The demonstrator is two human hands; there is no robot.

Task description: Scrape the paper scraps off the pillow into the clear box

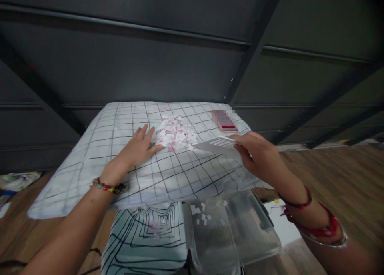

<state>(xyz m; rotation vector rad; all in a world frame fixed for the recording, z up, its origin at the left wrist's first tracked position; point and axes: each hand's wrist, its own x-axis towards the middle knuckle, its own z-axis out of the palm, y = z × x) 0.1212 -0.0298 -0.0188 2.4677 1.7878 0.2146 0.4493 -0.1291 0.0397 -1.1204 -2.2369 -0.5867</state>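
A heap of small torn white paper scraps, some with pink marks, lies on a white checked cloth. At the heap's left edge my left hand rests flat, fingers spread, thumb touching or very near the scraps. Between the fingers and thumb of my right hand is a flat white slotted piece, tilted, its far end at the heap's right side. Below the cloth's front edge stands a clear plastic container with several white scraps in it.
A pink phone lies at the cloth's back right. Beside the container is a pale blue padded surface with black lines. A dark panelled wall rises behind; wooden floor shows at right.
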